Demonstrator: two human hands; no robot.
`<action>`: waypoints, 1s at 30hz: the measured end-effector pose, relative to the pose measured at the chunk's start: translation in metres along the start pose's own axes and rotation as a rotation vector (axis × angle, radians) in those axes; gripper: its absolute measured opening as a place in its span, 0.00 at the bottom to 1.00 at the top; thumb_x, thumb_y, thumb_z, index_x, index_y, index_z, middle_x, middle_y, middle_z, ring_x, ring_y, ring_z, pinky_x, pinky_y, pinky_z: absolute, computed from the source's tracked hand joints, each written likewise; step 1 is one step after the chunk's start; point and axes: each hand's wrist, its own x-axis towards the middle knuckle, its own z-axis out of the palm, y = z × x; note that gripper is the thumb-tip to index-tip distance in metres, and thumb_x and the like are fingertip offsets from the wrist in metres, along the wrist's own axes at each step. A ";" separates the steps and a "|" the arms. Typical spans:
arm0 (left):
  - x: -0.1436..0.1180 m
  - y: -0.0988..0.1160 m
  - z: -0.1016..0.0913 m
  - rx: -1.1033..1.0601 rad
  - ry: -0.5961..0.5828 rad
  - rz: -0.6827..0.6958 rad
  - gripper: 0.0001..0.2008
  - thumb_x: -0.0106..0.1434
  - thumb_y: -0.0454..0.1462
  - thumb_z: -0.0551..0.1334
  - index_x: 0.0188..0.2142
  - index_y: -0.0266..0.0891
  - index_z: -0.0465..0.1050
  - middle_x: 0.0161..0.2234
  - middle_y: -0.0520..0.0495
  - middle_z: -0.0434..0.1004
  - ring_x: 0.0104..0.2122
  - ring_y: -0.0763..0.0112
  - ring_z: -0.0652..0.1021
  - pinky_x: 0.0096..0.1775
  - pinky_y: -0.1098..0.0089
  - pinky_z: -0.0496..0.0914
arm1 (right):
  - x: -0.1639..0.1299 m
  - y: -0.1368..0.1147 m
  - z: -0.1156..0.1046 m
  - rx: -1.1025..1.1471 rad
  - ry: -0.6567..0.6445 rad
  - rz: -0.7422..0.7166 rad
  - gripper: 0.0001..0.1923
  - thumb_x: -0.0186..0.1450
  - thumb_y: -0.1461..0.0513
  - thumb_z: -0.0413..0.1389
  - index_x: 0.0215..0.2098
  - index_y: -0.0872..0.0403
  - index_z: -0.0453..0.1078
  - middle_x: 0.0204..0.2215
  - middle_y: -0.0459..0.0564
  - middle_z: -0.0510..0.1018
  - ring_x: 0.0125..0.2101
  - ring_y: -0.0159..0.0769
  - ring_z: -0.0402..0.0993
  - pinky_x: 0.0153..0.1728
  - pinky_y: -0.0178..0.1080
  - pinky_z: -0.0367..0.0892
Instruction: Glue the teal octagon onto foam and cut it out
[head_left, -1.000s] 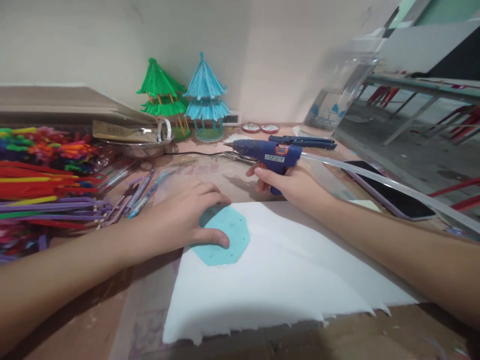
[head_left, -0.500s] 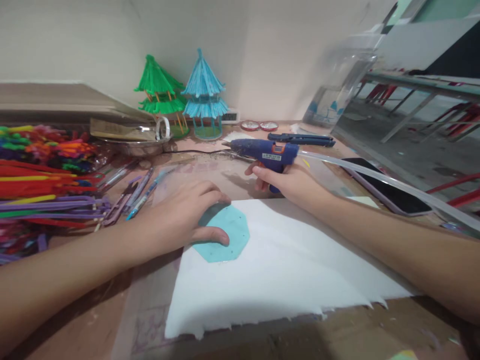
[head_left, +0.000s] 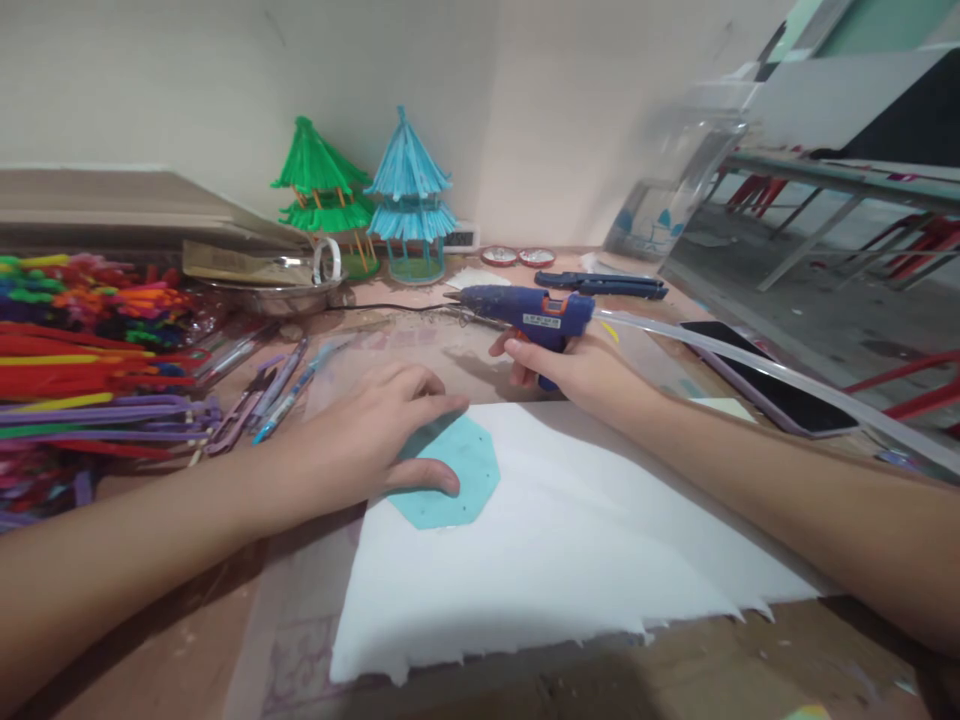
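A light-blue octagonal piece (head_left: 474, 470) with small dark dots lies on a white sheet (head_left: 570, 560) with a ragged front edge. My left hand (head_left: 397, 425) rests on the piece's left side, thumb and fingers spread apart. Beyond the sheet, my right hand (head_left: 551, 365) grips a blue glue gun (head_left: 517, 305) by its handle, fingers wrapped round it. The gun's nozzle points left, above the table. A long clear glue stick (head_left: 750, 365) trails out of its back to the right.
Green (head_left: 322, 185) and blue (head_left: 409, 190) two-tiered pavilion models stand by the wall. Bundles of pipe cleaners (head_left: 97, 370), pens (head_left: 292, 390) and a metal bowl (head_left: 262, 295) lie left. A dark-blue tool (head_left: 600, 284), a phone (head_left: 765, 375) and a clear plastic container (head_left: 667, 190) are right.
Both hands stay almost in place. The left fingers have straightened slightly over the octagonal piece. The glue gun remains in my right hand; the view has shifted a little.
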 end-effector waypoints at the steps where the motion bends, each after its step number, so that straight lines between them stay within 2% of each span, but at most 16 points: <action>1: 0.000 0.000 0.000 0.010 -0.006 0.000 0.34 0.62 0.58 0.63 0.60 0.40 0.70 0.47 0.41 0.72 0.49 0.54 0.72 0.51 0.60 0.65 | 0.000 0.000 0.000 -0.003 0.001 0.003 0.10 0.63 0.56 0.59 0.34 0.54 0.77 0.22 0.47 0.79 0.25 0.35 0.75 0.28 0.36 0.69; 6: -0.001 0.000 0.001 0.028 0.038 0.012 0.32 0.62 0.59 0.62 0.57 0.42 0.73 0.47 0.42 0.72 0.48 0.54 0.72 0.51 0.60 0.65 | 0.001 0.001 0.000 0.007 -0.017 -0.004 0.10 0.63 0.55 0.59 0.33 0.54 0.77 0.21 0.46 0.78 0.25 0.35 0.75 0.28 0.36 0.68; 14: -0.001 -0.001 0.002 -0.034 0.065 0.058 0.28 0.63 0.58 0.61 0.49 0.39 0.73 0.46 0.44 0.73 0.49 0.57 0.73 0.52 0.62 0.64 | 0.000 0.001 0.000 0.004 -0.010 -0.001 0.09 0.63 0.56 0.59 0.34 0.54 0.76 0.21 0.45 0.77 0.24 0.35 0.74 0.28 0.36 0.68; 21: 0.003 -0.001 0.000 -0.019 -0.035 0.095 0.31 0.68 0.56 0.57 0.63 0.40 0.66 0.50 0.39 0.71 0.52 0.53 0.71 0.53 0.58 0.65 | 0.001 0.002 -0.001 -0.010 -0.014 -0.031 0.11 0.63 0.55 0.59 0.34 0.54 0.76 0.21 0.45 0.77 0.24 0.34 0.74 0.28 0.36 0.68; 24: 0.004 -0.003 0.000 -0.094 -0.064 0.096 0.29 0.68 0.55 0.57 0.62 0.43 0.68 0.48 0.40 0.69 0.50 0.54 0.71 0.51 0.58 0.66 | 0.002 0.003 -0.002 -0.029 -0.025 -0.037 0.11 0.63 0.54 0.59 0.34 0.54 0.76 0.21 0.45 0.77 0.23 0.34 0.74 0.28 0.36 0.68; 30: 0.004 -0.003 0.000 -0.201 -0.015 0.113 0.21 0.69 0.51 0.59 0.54 0.43 0.73 0.50 0.41 0.69 0.53 0.55 0.70 0.56 0.57 0.65 | 0.001 0.002 -0.002 -0.006 -0.040 -0.042 0.10 0.63 0.55 0.59 0.33 0.54 0.76 0.20 0.45 0.77 0.23 0.34 0.74 0.27 0.36 0.68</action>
